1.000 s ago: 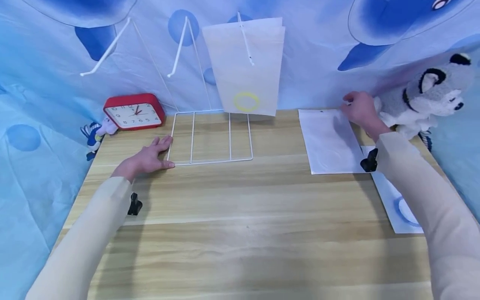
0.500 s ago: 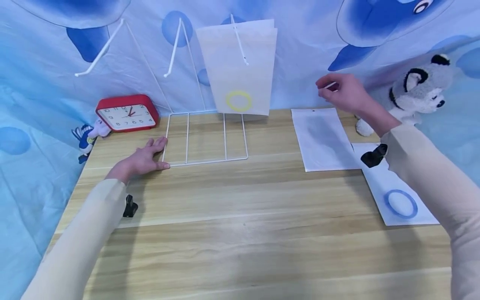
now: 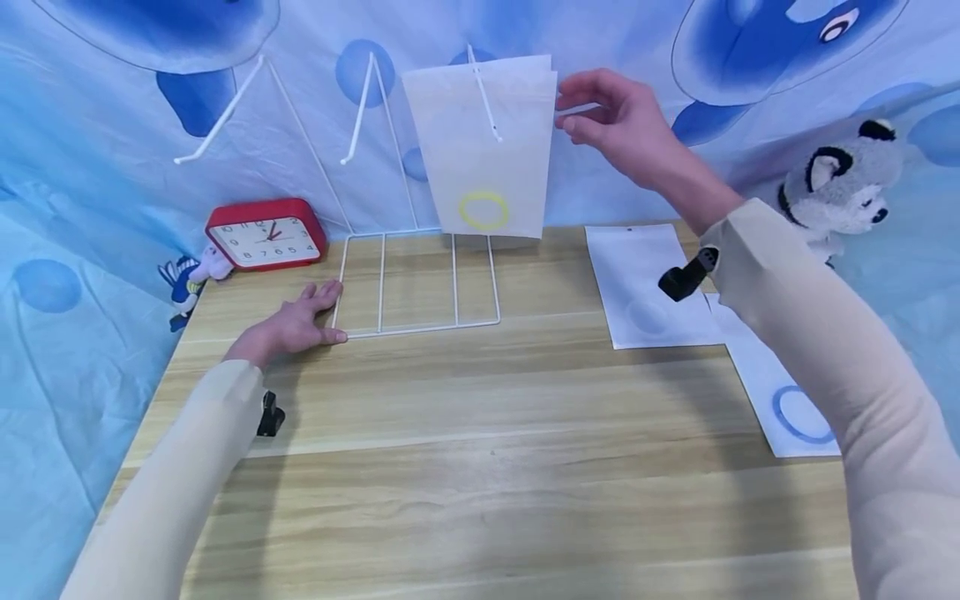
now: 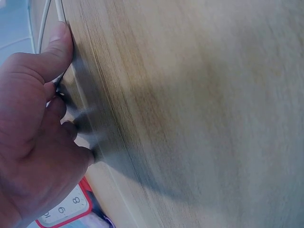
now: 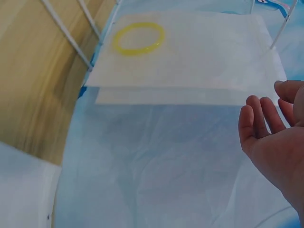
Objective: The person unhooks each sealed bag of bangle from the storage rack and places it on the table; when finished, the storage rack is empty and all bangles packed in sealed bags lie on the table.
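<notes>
My left hand [image 3: 296, 323] holds the front left corner of a white wire rack [image 3: 420, 330], thumb on its front wire and fingers along the left side. In the left wrist view the thumb [image 4: 59, 45] lies on the wire, with the other fingers bent. White translucent bags [image 3: 480, 133] hang in overlapping layers on the rack's right hook; a yellow ring [image 5: 138, 38] shows through the front one. Beside their upper right edge is my right hand [image 3: 618, 125], fingers loosely bent and holding nothing. Whether a fingertip touches the edge, I cannot tell.
Two white bags lie on the right of the wooden table [image 3: 480, 467]: one flat bag [image 3: 645, 283] behind, one with a blue ring [image 3: 802, 414] in front. A red clock [image 3: 266, 235] stands left of the rack, a plush dog [image 3: 843, 179] back right. The left hooks [image 3: 358, 108] hold nothing.
My right hand has risen from the flat bag at the right and moved left to the hanging bags. The left hand has stayed on the rack's corner.
</notes>
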Motion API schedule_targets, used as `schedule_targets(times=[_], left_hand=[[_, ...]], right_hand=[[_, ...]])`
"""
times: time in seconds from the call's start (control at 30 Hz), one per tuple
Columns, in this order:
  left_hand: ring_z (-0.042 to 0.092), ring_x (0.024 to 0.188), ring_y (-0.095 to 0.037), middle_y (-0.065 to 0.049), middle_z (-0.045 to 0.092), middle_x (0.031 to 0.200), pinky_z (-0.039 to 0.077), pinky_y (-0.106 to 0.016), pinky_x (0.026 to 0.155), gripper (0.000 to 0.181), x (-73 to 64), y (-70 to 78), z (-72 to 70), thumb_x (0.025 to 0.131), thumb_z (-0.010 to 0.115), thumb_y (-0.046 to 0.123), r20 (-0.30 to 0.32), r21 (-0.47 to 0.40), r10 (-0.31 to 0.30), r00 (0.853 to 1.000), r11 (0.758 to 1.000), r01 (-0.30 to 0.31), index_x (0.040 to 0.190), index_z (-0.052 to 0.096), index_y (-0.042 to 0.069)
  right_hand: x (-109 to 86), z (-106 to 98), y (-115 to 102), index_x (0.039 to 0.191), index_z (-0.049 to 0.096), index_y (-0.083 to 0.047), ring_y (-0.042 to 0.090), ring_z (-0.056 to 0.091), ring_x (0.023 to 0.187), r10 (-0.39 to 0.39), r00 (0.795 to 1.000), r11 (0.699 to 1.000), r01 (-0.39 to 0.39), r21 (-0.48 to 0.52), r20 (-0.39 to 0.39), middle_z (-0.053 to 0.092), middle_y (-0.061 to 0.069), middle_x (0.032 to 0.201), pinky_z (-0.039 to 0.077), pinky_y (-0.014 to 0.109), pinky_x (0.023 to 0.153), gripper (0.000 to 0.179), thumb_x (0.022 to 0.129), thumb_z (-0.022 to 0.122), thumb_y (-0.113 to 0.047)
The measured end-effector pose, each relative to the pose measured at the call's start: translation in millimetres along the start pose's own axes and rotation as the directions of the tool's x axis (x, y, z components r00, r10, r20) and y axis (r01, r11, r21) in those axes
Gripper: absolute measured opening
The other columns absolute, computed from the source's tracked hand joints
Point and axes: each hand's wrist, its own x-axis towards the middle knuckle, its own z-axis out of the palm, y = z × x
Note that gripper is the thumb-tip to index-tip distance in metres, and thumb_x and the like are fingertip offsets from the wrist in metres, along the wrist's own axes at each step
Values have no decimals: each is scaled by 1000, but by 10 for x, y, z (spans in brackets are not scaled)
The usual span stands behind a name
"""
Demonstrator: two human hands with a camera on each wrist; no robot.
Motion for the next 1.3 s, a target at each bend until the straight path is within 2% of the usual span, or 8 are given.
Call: schedule_targets(times=[0.23,0.5,0.73,0.93,1.03,1.13,1.3], left_hand=[[-13,146,-49,-22,-3,165,-5,-72,110,96,-11,13,6,94,70,32,0,-9,-13,1000,1000,13,158,5,1],[-12,146,-49,-20,-2,165,-4,-73,109,94,-22,16,24,95,70,31,-15,-4,-10,1000,1000,10,160,8,4],[-12,146,-49,-19,-1,166,-2,-73,110,90,-16,7,17,94,71,33,-13,17,-21,1000,1000,21,160,14,8],[-7,145,-52,-20,0,166,5,-76,107,92,2,39,-8,93,71,38,-5,50,-36,999,998,36,160,15,10],[-6,145,-53,-20,1,165,9,-76,107,92,11,43,-22,93,71,39,-9,62,-36,999,997,36,160,15,10],[-5,146,-52,-20,2,165,9,-75,108,91,22,29,-32,93,71,38,-13,66,-35,999,997,36,160,16,10],[-5,146,-52,-21,2,165,10,-75,108,93,25,-7,-56,92,71,43,-12,75,-26,1000,997,27,160,16,11]], right_hand=[[170,137,-62,140,58,-15,21,59,119,-7,1000,998,8,61,-14,60,8,133,46,31,103,40,100,60,-9],[253,241,-61,137,61,-11,25,59,118,72,997,953,-69,295,-1,62,9,134,48,35,101,37,100,57,-7],[256,276,-87,138,61,-13,24,58,120,98,995,957,-93,276,-2,61,8,134,48,38,102,37,101,54,-12],[220,271,-114,135,63,-14,25,60,119,132,991,948,-117,295,-31,63,8,132,48,39,102,35,101,55,-16],[197,258,-120,133,64,-13,27,61,117,143,989,934,-122,337,-38,63,10,129,50,39,99,33,101,55,-15],[167,250,-135,131,65,-10,29,62,115,157,987,904,-129,407,-37,63,13,128,52,39,96,31,101,55,-12],[93,246,-190,130,65,-9,29,63,114,172,985,879,-140,456,-28,62,14,129,55,35,90,31,100,57,-12]])
